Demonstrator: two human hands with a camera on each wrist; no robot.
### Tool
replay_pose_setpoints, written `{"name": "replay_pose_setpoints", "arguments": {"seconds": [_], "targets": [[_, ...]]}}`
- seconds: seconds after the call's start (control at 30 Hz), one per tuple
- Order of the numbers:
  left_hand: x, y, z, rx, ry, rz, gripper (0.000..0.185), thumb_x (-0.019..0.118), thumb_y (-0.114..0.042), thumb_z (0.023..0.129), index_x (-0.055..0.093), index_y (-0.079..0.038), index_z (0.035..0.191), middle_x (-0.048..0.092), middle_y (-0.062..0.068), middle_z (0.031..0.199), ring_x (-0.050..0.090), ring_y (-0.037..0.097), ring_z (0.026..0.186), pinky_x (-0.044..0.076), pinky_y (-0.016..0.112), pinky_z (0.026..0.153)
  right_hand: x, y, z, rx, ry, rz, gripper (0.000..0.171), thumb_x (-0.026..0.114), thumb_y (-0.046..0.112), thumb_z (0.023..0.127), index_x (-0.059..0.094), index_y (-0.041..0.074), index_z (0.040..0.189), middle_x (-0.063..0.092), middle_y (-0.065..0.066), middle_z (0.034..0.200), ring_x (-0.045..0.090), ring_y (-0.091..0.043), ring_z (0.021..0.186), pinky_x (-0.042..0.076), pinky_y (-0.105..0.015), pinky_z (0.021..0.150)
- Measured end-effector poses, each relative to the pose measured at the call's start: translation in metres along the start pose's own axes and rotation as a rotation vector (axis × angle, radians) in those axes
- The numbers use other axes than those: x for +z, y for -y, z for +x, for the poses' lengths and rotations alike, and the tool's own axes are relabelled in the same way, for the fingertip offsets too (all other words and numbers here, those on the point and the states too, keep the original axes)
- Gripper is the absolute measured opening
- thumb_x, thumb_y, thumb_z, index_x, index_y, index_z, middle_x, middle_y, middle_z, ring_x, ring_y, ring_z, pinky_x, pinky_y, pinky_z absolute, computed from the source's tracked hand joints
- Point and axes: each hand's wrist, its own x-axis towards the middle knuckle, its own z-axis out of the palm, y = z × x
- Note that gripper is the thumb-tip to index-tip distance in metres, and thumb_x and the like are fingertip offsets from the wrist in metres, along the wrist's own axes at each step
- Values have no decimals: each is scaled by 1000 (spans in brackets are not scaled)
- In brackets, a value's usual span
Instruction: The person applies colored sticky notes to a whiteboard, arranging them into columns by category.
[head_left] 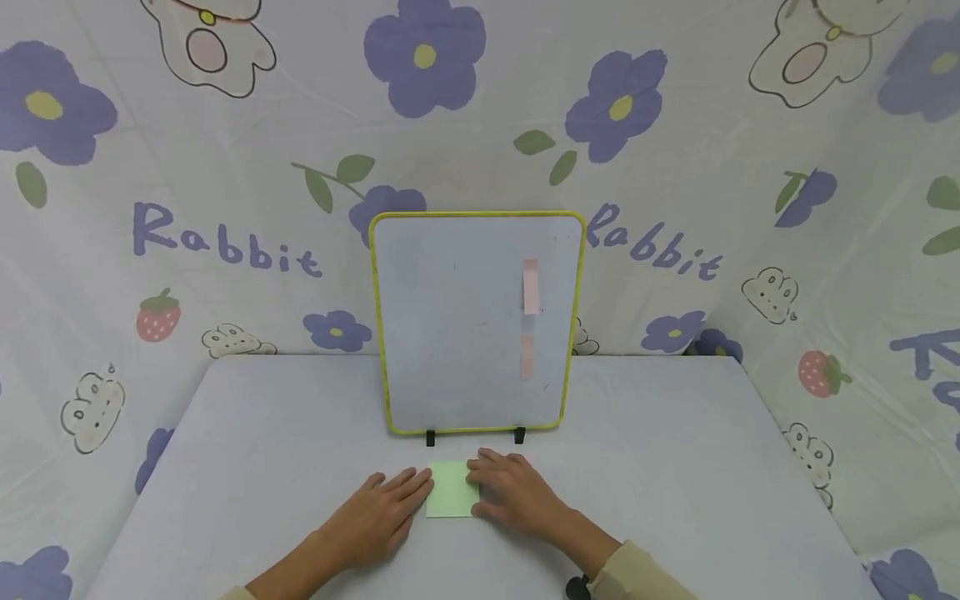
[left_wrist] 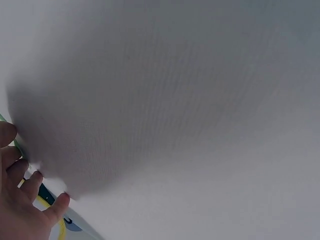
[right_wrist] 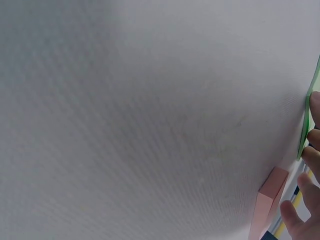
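A square light green sticky note pad [head_left: 452,492] lies on the white table in front of a whiteboard. My left hand [head_left: 378,512] rests beside it, outstretched fingertips touching its left edge. On the other side my right hand [head_left: 519,498] touches the pad's right edge with loosely bent fingers and thumb. In the right wrist view, fingertips [right_wrist: 311,154] meet the pad's green edge [right_wrist: 306,120]. A pink block [right_wrist: 270,192], like a stack of paper, stands beside that hand; the hand mostly hides it in the head view.
The yellow-rimmed whiteboard [head_left: 457,333] stands upright on black feet [head_left: 431,437] behind the hands. Two pink paper strips [head_left: 530,289] are on its right side. A patterned cloth [head_left: 480,150] hangs behind the table [head_left: 285,417]. A small black object [head_left: 577,588] is near the right sleeve.
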Motion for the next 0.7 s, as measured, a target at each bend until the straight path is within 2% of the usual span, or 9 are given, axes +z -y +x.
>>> {"name": "replay_pose_setpoints", "arguments": {"seconds": [0.2, 0.43, 0.7], "targets": [[0, -1, 0, 2, -5, 11, 50, 53, -25, 101, 48, -8, 148, 46, 5, 153, 47, 24, 137, 47, 51, 96, 1, -2, 1, -8, -21, -16, 37, 77, 36, 85, 73, 14, 115, 64, -3, 134, 50, -26, 133, 43, -50, 100], [-1, 0, 0, 0, 1, -3, 50, 52, -25, 102, 48, -9, 148, 46, 5, 153, 47, 24, 137, 47, 51, 96, 1, -2, 3, 3, 4, -23, 35, 76, 34, 87, 74, 14, 116, 65, -2, 133, 52, -24, 132, 42, -50, 100], [-1, 2, 0, 17, -29, -15, 50, 54, -24, 101, 49, -8, 148, 47, 6, 152, 49, 25, 135, 49, 51, 94, -1, -2, 6, -3, 10, -51, 34, 75, 35, 88, 75, 14, 114, 66, -2, 131, 55, -24, 129, 43, -48, 99]]}}
